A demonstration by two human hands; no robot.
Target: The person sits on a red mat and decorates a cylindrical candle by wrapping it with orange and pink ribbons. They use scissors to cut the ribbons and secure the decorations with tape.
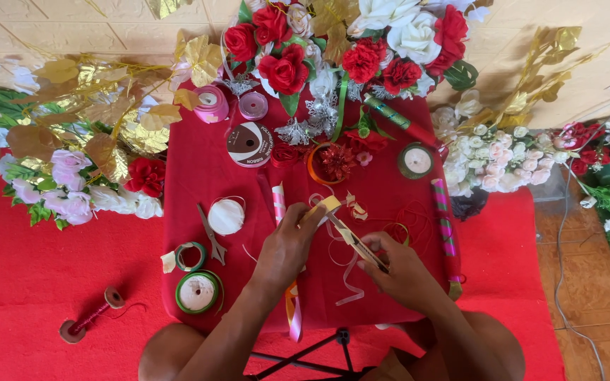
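Nearest the camera, the person's bare knees frame a small surface (199, 169) draped in smooth red cloth, standing on a red floor mat. Over its front middle, the left hand (287, 247) pinches the upper end of a thin, flat, pale gold strip (344, 233) between thumb and fingers, while the right hand (400, 271) is closed around its lower end. The strip looks stiff and glossy, with a cream tip at the left hand; its long axis runs diagonally, from upper left near the left fingers down to lower right into the right hand. A loose translucent ribbon (347, 279) curls beneath it. To the left lie a green-rimmed tape roll (198, 292), a smaller roll (190, 255), metal scissors (211, 236) and a round white spool (226, 216). A pink-striped wrapped stick (279, 201) lies beside the left hand, another striped stick (445, 219) to the right. Farther back sit a red bow (336, 161), a ribbon reel (249, 144) and pink spools (211, 103). At the far edge, fabric roses (285, 69) in red and white crowd together, with gold foil leaves (107, 106) spreading left.
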